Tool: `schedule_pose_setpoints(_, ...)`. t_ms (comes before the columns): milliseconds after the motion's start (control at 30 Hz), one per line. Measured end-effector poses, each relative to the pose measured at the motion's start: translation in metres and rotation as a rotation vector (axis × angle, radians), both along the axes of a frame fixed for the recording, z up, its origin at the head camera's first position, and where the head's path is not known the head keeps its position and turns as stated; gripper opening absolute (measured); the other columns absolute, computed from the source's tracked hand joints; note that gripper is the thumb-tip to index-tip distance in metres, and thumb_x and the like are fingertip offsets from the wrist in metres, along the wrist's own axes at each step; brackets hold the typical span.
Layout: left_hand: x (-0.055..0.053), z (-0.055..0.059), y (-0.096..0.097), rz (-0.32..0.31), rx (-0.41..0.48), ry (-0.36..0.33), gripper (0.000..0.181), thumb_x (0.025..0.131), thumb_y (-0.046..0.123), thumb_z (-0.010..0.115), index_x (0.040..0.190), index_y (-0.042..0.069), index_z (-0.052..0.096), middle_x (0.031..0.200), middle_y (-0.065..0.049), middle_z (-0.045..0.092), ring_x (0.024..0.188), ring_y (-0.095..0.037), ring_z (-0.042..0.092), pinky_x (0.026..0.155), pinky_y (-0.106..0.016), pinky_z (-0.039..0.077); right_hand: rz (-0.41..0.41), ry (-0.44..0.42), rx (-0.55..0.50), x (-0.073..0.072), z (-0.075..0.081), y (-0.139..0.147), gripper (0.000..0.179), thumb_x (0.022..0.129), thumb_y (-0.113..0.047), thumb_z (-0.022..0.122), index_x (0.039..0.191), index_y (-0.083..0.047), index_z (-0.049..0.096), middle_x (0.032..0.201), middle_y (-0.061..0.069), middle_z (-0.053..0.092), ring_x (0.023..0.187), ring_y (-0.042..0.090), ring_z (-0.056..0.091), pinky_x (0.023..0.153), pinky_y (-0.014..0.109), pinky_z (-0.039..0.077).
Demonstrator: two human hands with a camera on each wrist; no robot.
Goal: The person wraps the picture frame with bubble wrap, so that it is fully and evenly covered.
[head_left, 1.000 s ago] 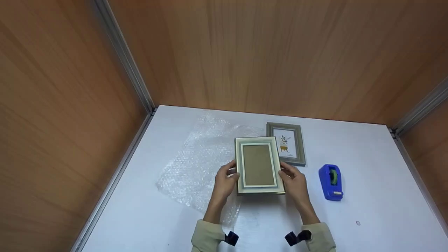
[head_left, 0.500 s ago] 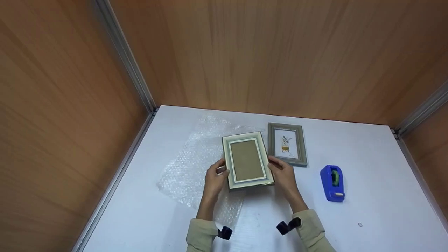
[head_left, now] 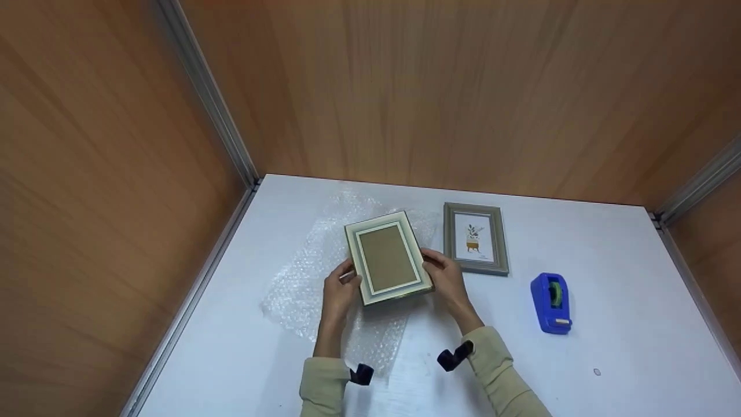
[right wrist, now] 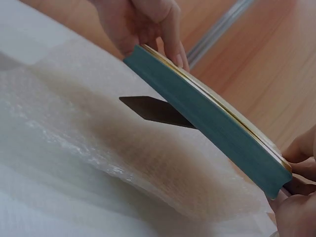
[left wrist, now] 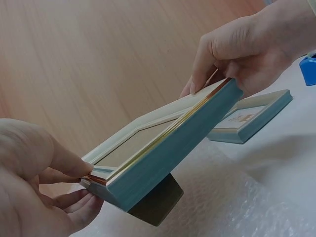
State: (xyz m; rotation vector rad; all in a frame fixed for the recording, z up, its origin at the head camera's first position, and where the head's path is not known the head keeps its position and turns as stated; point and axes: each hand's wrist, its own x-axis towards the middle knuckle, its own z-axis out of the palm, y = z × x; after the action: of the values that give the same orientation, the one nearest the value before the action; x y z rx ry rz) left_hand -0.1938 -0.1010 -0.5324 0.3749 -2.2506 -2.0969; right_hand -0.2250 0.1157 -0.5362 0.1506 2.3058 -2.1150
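A cream picture frame (head_left: 389, 257) with blue-green sides and a plain brown middle is held tilted above the bubble wrap (head_left: 301, 289). My left hand (head_left: 338, 295) pinches its left side between thumb and fingers. The right hand (head_left: 448, 281) grips the opposite side in the same way. In both wrist views the frame is off the surface, and a dark stand flap (right wrist: 158, 111) juts from its back. To the right, a second picture frame (head_left: 496, 237), grey-green with a plant print, lies face up on the table.
A blue tape dispenser (head_left: 550, 304) with green tape stands on the white table (head_left: 613, 278) at the right. A small clear scrap (head_left: 597, 372) lies nearer the front. Wooden panels (head_left: 440, 92) rise behind and at the sides.
Both hands have carried the cream picture frame leftward and slightly away, over the bubble wrap, turning it a little counterclockwise. The second frame is now fully uncovered in the head view.
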Motion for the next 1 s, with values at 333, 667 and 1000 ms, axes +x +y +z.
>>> schedule_pose_setpoints(333, -0.007, -0.008, -0.005, 0.074, -0.025, -0.005, 0.045, 0.084, -0.003, 0.054, 0.128, -0.003, 0.050, 0.118, -0.021, 0.055, 0.110, -0.033, 0.055, 0.086, -0.037, 0.050, 0.029, -0.028, 0.033, -0.019, -0.014, -0.012, 0.032, 0.086, -0.002, 0.055, 0.117, -0.003, 0.062, 0.118, 0.013, 0.061, 0.108, 0.023, 0.056, 0.092, 0.035, 0.045)
schedule_pose_setpoints(667, -0.012, -0.015, -0.016, 0.105, 0.030, -0.034, 0.044, 0.085, -0.005, 0.051, 0.129, -0.005, 0.048, 0.119, -0.023, 0.054, 0.110, -0.034, 0.054, 0.087, -0.038, 0.050, 0.047, -0.049, 0.086, -0.030, -0.022, -0.026, 0.032, 0.085, -0.003, 0.056, 0.116, -0.005, 0.064, 0.116, 0.009, 0.062, 0.107, 0.021, 0.056, 0.092, 0.035, 0.045)
schedule_pose_setpoints(1000, -0.015, -0.018, -0.023, 0.130, 0.029, -0.043, 0.045, 0.085, -0.005, 0.051, 0.129, -0.006, 0.048, 0.119, -0.024, 0.054, 0.111, -0.035, 0.054, 0.088, -0.038, 0.049, 0.062, -0.061, 0.073, -0.035, -0.029, -0.037, 0.031, 0.085, -0.002, 0.055, 0.115, -0.004, 0.064, 0.112, 0.011, 0.064, 0.104, 0.022, 0.058, 0.090, 0.035, 0.046)
